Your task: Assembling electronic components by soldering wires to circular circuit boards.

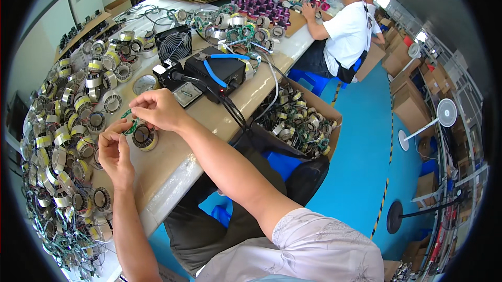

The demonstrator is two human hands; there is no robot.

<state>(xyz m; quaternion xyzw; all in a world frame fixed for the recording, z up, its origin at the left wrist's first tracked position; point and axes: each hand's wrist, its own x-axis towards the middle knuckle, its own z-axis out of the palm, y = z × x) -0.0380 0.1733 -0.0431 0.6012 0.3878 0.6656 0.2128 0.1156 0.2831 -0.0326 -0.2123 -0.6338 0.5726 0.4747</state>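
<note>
My left hand [116, 157] and my right hand [161, 110] meet over the near part of the workbench. Between their fingertips is a small curved green circuit board [130, 127], pinched from both sides. Just below the board, a round wire-wound motor stator [145, 139] rests on the bench top; whether the two are joined by wires I cannot tell. My fingers partly cover the board. Beyond my right hand lie a small square metal tray [186, 94] and a roll of tape or solder [145, 84], its kind unclear.
Stators with yellow tape [83, 101] heap along the left. A black fan [174, 47] and a soldering station [214, 70] with cables stand ahead. A carton of wired stators [334, 130] sits beside the bench. A co-worker [345, 26] sits at the far right.
</note>
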